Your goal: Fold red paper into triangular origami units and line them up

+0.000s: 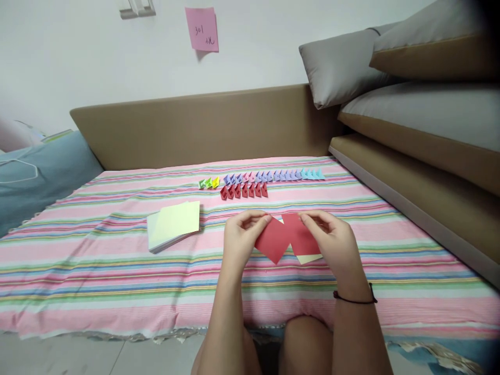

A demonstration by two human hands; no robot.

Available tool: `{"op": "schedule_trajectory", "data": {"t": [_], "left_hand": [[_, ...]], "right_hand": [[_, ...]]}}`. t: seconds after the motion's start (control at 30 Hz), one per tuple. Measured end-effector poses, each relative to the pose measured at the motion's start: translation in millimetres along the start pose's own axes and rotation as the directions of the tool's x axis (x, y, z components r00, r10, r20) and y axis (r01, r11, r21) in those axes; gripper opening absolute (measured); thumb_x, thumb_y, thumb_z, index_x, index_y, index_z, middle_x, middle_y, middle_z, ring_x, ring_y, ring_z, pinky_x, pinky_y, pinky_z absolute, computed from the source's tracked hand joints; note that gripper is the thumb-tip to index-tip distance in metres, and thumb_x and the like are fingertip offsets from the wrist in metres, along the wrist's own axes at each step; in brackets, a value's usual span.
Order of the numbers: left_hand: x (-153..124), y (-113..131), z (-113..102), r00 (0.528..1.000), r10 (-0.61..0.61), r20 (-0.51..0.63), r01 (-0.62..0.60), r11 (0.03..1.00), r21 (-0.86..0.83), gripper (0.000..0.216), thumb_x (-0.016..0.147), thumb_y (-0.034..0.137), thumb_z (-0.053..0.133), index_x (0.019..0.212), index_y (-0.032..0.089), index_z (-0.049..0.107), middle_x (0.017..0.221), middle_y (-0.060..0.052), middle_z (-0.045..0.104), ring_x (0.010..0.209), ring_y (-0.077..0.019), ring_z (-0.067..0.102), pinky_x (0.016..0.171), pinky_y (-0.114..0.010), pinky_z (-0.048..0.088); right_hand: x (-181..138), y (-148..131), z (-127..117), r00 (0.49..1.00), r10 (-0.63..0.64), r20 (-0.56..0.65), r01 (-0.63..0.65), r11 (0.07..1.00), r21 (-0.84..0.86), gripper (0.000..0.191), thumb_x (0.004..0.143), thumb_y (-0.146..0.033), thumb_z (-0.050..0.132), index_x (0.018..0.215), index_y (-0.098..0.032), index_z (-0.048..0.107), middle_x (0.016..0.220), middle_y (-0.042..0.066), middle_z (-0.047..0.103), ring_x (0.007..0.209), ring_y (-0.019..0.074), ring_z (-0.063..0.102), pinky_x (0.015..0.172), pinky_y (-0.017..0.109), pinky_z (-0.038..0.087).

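Note:
My left hand [240, 234] pinches the upper corner of a red paper square [273, 244], lifted a little above the striped cloth. My right hand [332, 239] pinches a second red sheet [300, 234] that overlaps the first. Under the right hand's sheet lies a pale yellow sheet [308, 258]. Both hands have fingers closed on the paper, close together over the middle of the cloth.
A stack of pale yellow paper [174, 225] lies to the left. Behind the hands stand rows of small folded paper pieces: red [244, 190], green and yellow [209, 183], purple to blue [273, 175]. Cushions [422, 94] are piled at right; a pink note [202, 28] hangs on the wall.

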State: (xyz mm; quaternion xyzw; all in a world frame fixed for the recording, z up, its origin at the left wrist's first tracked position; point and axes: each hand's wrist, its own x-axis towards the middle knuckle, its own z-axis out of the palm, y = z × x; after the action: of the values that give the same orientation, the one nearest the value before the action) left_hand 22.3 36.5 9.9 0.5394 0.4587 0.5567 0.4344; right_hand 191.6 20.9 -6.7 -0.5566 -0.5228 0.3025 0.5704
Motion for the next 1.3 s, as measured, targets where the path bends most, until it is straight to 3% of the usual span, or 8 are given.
{"op": "schedule_trajectory", "data": {"t": [0.2,0.43,0.6,0.7,0.87,0.97,1.2,1.3], "left_hand": [[-3,-7,12,0.976,0.008,0.218,-0.019,0.999,0.049,0.016,0.068,0.024,0.069,0.075,0.016,0.057,0.062,-0.001,0.066,0.057,-0.0109,0.06,0.055,-0.019,0.044],[-6,-4,11,0.967,-0.103,0.232,0.108,0.994,-0.01,0.043,0.063,0.024,0.073,0.091,0.023,0.041,0.064,0.002,0.067,0.053,-0.0131,0.06,0.049,-0.02,0.045],[-6,-2,12,0.93,-0.225,0.29,0.239,0.971,-0.014,0.04,0.058,0.017,0.075,0.086,0.019,0.047,0.058,0.003,0.062,0.05,-0.0096,0.057,0.05,-0.019,0.044],[-6,-3,15,0.921,-0.238,0.31,0.26,0.965,-0.033,0.032,0.057,0.015,0.075,0.08,0.016,0.052,0.057,0.005,0.058,0.049,-0.0067,0.055,0.051,-0.017,0.044],[-4,-2,14,0.949,-0.215,0.23,0.236,0.969,-0.067,0.029,0.055,0.012,0.075,0.075,0.014,0.054,0.057,0.005,0.056,0.05,-0.0049,0.053,0.052,-0.016,0.042],[-4,-1,12,0.951,-0.203,0.232,0.226,0.971,-0.076,0.03,0.055,0.01,0.075,0.077,0.013,0.056,0.059,0.003,0.059,0.052,-0.0058,0.055,0.053,-0.016,0.043],[-7,-2,17,0.935,-0.187,0.3,0.239,0.96,-0.145,0.041,0.055,0.019,0.08,0.09,0.014,0.059,0.081,-0.004,0.069,0.065,-0.0124,0.064,0.061,-0.022,0.05],[-5,-7,16,0.959,-0.161,0.233,0.179,0.982,-0.055,0.027,0.059,0.027,0.079,0.074,0.013,0.062,0.065,-0.001,0.066,0.057,-0.0109,0.06,0.053,-0.02,0.046]], "right_hand": [[-5,-11,19,0.975,0.002,0.223,-0.04,0.985,0.167,0.021,0.073,-0.036,0.068,0.081,-0.017,0.07,0.081,0.005,0.072,0.077,0.0192,0.066,0.07,0.028,0.05],[-7,-14,20,0.995,-0.028,-0.099,0.037,0.995,0.09,0.017,0.074,-0.033,0.067,0.074,-0.016,0.07,0.073,0.004,0.071,0.069,0.0179,0.064,0.065,0.027,0.05],[-7,-11,19,0.902,-0.024,-0.431,0.094,0.985,0.143,0.02,0.074,-0.033,0.067,0.078,-0.014,0.07,0.073,0.006,0.07,0.07,0.0194,0.064,0.065,0.03,0.05],[-5,-9,17,0.862,0.004,-0.507,0.109,0.975,0.195,0.022,0.073,-0.035,0.068,0.079,-0.014,0.07,0.075,0.007,0.069,0.071,0.019,0.064,0.065,0.03,0.05],[-1,-5,12,0.963,0.168,-0.21,-0.056,0.889,0.454,0.042,0.065,-0.039,0.075,0.101,-0.018,0.066,0.082,0.004,0.069,0.076,0.0185,0.065,0.069,0.03,0.052],[-1,-2,11,0.976,0.216,0.014,-0.197,0.858,0.473,0.04,0.06,-0.037,0.079,0.094,-0.018,0.067,0.083,0.005,0.07,0.074,0.0194,0.066,0.067,0.031,0.053],[-2,1,15,0.983,0.163,0.082,-0.182,0.914,0.362,0.03,0.061,-0.039,0.078,0.079,-0.018,0.068,0.075,0.004,0.071,0.07,0.0197,0.066,0.064,0.03,0.052],[-2,1,13,0.983,0.147,0.112,-0.175,0.938,0.301,0.03,0.063,-0.04,0.076,0.08,-0.017,0.07,0.073,0.005,0.071,0.069,0.0203,0.066,0.063,0.03,0.052]]}}
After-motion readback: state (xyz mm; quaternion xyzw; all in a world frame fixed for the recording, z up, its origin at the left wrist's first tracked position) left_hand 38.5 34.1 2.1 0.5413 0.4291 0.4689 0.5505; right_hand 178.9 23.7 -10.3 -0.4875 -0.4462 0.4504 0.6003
